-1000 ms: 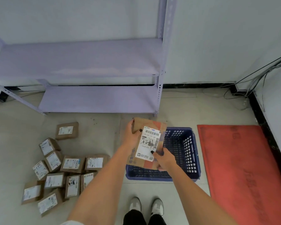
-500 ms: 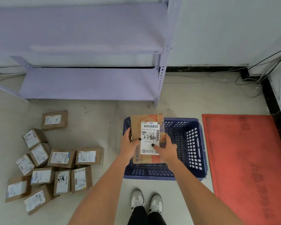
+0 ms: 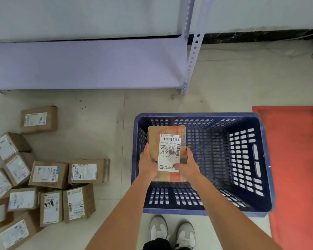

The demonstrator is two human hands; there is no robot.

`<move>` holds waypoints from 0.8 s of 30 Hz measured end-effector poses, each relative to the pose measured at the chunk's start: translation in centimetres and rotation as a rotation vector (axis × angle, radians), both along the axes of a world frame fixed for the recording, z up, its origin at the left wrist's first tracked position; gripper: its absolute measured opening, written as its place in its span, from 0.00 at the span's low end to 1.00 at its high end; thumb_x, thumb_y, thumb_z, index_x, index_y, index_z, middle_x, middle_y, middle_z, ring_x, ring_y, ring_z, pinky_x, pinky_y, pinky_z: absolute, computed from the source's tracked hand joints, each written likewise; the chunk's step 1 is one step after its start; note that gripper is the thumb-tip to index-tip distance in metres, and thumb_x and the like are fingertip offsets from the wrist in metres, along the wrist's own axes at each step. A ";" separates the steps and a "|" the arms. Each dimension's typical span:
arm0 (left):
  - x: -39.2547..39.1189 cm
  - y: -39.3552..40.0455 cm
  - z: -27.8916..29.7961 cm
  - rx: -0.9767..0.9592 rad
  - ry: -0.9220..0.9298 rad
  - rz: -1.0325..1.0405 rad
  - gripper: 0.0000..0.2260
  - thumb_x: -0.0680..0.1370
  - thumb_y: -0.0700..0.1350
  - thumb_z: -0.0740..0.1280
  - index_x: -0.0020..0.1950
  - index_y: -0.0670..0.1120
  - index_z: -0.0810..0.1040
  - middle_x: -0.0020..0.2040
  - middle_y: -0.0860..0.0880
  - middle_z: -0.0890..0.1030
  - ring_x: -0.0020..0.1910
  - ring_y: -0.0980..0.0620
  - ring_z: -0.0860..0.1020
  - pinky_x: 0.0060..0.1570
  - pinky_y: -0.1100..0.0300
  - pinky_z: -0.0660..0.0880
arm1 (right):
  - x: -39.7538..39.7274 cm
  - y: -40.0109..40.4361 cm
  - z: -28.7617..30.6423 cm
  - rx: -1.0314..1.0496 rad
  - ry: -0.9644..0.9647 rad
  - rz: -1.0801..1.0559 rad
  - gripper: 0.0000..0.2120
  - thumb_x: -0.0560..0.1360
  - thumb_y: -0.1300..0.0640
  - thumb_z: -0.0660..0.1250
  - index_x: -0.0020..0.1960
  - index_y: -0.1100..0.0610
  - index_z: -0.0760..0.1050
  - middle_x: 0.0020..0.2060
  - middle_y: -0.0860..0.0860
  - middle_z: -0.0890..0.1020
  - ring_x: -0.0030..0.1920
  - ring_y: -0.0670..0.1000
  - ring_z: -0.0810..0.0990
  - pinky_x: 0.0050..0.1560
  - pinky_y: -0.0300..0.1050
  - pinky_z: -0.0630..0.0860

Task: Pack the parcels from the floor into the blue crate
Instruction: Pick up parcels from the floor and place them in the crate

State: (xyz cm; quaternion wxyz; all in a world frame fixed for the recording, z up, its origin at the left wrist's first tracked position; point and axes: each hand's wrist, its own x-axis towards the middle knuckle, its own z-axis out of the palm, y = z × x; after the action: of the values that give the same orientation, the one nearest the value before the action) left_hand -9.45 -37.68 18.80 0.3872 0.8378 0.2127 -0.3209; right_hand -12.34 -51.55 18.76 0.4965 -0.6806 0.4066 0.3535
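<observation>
**Parcel held over the blue crate's left side**

Parcel (image 3: 167, 152) in brown cardboard, white shipping label facing up, sits between both hands inside the outline of the blue crate (image 3: 202, 116), over its left half. Whether its underside touches the crate floor cannot be told from this view. The left hand (image 3: 147, 164) grips the parcel's left edge, fingers curled under and thumb on top; the right hand (image 3: 188, 164) grips the right edge, its thumb pressing the label's lower corner (the nails look dark).

The crate stands on the tiled floor (image 3: 98, 123), just in front of the person's white shoes (image 3: 172, 231). To its left, well apart, lies a loose cluster of cardboard parcels (image 3: 49, 177), labels mostly up, several touching one another. A red mat (image 3: 296, 168) lies just beside the crate on the right. Beyond the crate stands a pale lilac metal shelf (image 3: 89, 64).
</observation>
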 end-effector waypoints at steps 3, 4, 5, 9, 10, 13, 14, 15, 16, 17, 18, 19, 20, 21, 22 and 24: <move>0.7 0.0 -3.1 0.023 0.046 0.041 0.34 0.75 0.32 0.59 0.76 0.53 0.51 0.66 0.44 0.72 0.51 0.46 0.78 0.25 0.62 0.75 | 0.6 0.5 -2.8 0.022 0.000 -0.009 0.42 0.72 0.63 0.66 0.76 0.45 0.45 0.55 0.52 0.73 0.46 0.51 0.71 0.32 0.36 0.67; 0.9 0.1 -3.9 0.022 0.054 0.061 0.34 0.76 0.33 0.59 0.77 0.54 0.49 0.66 0.45 0.73 0.47 0.49 0.77 0.21 0.65 0.72 | 0.9 0.6 -3.5 0.026 -0.001 -0.006 0.42 0.72 0.63 0.66 0.76 0.45 0.45 0.53 0.51 0.72 0.45 0.51 0.71 0.33 0.36 0.67; 1.1 0.2 -4.7 0.019 0.059 0.081 0.34 0.76 0.33 0.58 0.77 0.54 0.48 0.65 0.45 0.73 0.45 0.50 0.76 0.19 0.65 0.71 | 1.2 0.8 -4.2 0.031 -0.005 -0.004 0.42 0.72 0.64 0.66 0.76 0.45 0.46 0.52 0.50 0.71 0.45 0.51 0.71 0.35 0.37 0.68; 2.1 0.5 -6.6 0.033 0.090 0.121 0.36 0.77 0.34 0.59 0.76 0.57 0.44 0.67 0.44 0.72 0.44 0.51 0.75 0.25 0.63 0.74 | 2.5 1.5 -5.9 0.046 -0.005 0.012 0.42 0.72 0.64 0.66 0.76 0.45 0.45 0.52 0.50 0.72 0.37 0.44 0.71 0.30 0.32 0.66; 2.3 0.5 -6.8 0.029 0.101 0.131 0.36 0.77 0.33 0.59 0.76 0.57 0.43 0.68 0.44 0.71 0.44 0.51 0.75 0.26 0.61 0.75 | 2.7 1.6 -6.2 0.041 -0.005 0.012 0.42 0.72 0.64 0.66 0.76 0.45 0.45 0.50 0.49 0.72 0.36 0.42 0.70 0.29 0.32 0.66; 2.8 0.4 -7.3 0.005 0.124 0.127 0.39 0.77 0.32 0.59 0.75 0.59 0.41 0.71 0.46 0.66 0.47 0.48 0.75 0.27 0.57 0.76 | 3.2 1.6 -7.2 0.016 -0.006 0.007 0.42 0.72 0.62 0.66 0.76 0.45 0.44 0.45 0.48 0.73 0.35 0.41 0.70 0.28 0.34 0.65; 2.8 0.5 -7.4 0.001 0.125 0.121 0.39 0.77 0.32 0.58 0.75 0.59 0.41 0.72 0.46 0.65 0.48 0.46 0.75 0.26 0.57 0.76 | 3.2 1.7 -7.4 0.007 -0.006 0.011 0.42 0.72 0.62 0.66 0.76 0.45 0.44 0.45 0.48 0.73 0.35 0.41 0.69 0.28 0.34 0.65; 2.8 0.5 -7.5 0.001 0.127 0.117 0.39 0.77 0.31 0.58 0.75 0.60 0.41 0.72 0.47 0.64 0.50 0.45 0.76 0.25 0.58 0.75 | 3.2 1.7 -7.5 0.000 -0.007 0.016 0.42 0.72 0.62 0.66 0.76 0.45 0.44 0.46 0.49 0.73 0.35 0.41 0.69 0.29 0.34 0.65; 2.9 0.5 -7.5 0.001 0.129 0.115 0.39 0.76 0.31 0.58 0.75 0.60 0.41 0.72 0.47 0.64 0.50 0.45 0.76 0.24 0.59 0.74 | 3.2 1.8 -7.5 -0.008 -0.009 0.022 0.42 0.72 0.62 0.66 0.76 0.44 0.44 0.47 0.49 0.73 0.34 0.41 0.69 0.29 0.34 0.66; 2.8 0.6 -7.5 0.001 0.126 0.114 0.39 0.76 0.32 0.59 0.75 0.59 0.41 0.72 0.47 0.65 0.47 0.47 0.76 0.24 0.60 0.74 | 3.1 1.9 -7.4 -0.014 -0.010 0.023 0.43 0.72 0.62 0.66 0.76 0.44 0.44 0.48 0.50 0.72 0.34 0.42 0.69 0.29 0.34 0.66; 2.7 0.6 -7.4 0.006 0.120 0.109 0.38 0.76 0.32 0.59 0.76 0.59 0.42 0.71 0.46 0.67 0.45 0.49 0.76 0.24 0.62 0.73 | 3.1 2.0 -7.2 -0.018 -0.012 0.023 0.43 0.72 0.62 0.66 0.76 0.45 0.43 0.49 0.50 0.73 0.35 0.44 0.70 0.30 0.35 0.67; 2.6 0.7 -7.2 0.017 0.112 0.097 0.38 0.77 0.33 0.60 0.76 0.58 0.42 0.70 0.46 0.68 0.43 0.51 0.76 0.23 0.64 0.73 | 3.0 2.0 -7.0 -0.021 -0.015 0.027 0.43 0.72 0.62 0.66 0.76 0.45 0.43 0.50 0.52 0.73 0.37 0.46 0.72 0.31 0.37 0.67; 2.6 0.7 -6.8 0.031 0.103 0.075 0.37 0.77 0.35 0.61 0.76 0.57 0.43 0.68 0.45 0.70 0.41 0.53 0.75 0.24 0.66 0.72 | 2.9 2.0 -6.7 -0.030 -0.018 0.030 0.43 0.72 0.62 0.66 0.76 0.45 0.42 0.52 0.54 0.74 0.40 0.50 0.73 0.33 0.39 0.68; 2.5 0.7 -6.2 0.042 0.093 0.047 0.36 0.77 0.35 0.61 0.76 0.56 0.45 0.67 0.45 0.72 0.41 0.54 0.76 0.26 0.66 0.74 | 2.7 2.0 -6.2 -0.045 -0.016 0.027 0.43 0.72 0.62 0.66 0.76 0.46 0.42 0.56 0.56 0.75 0.44 0.53 0.75 0.36 0.41 0.70; 2.3 0.5 -5.3 0.049 0.072 0.019 0.35 0.77 0.35 0.61 0.77 0.54 0.47 0.66 0.46 0.73 0.43 0.53 0.77 0.31 0.63 0.77 | 2.3 1.9 -5.6 -0.064 -0.005 0.019 0.43 0.72 0.61 0.66 0.76 0.46 0.42 0.60 0.58 0.74 0.48 0.55 0.76 0.38 0.43 0.71; 1.8 0.2 -3.2 0.042 0.017 -0.032 0.30 0.76 0.36 0.61 0.75 0.52 0.55 0.64 0.46 0.75 0.54 0.47 0.78 0.46 0.54 0.80 | 1.1 1.8 -3.7 -0.095 0.029 0.010 0.40 0.74 0.56 0.65 0.76 0.48 0.43 0.60 0.58 0.75 0.49 0.57 0.78 0.36 0.45 0.72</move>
State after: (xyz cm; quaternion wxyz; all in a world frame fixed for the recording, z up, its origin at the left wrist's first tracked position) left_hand -7.61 -37.46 15.63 0.3627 0.8462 0.2094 -0.3295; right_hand -11.19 -49.74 15.04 0.4559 -0.7003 0.4267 0.3459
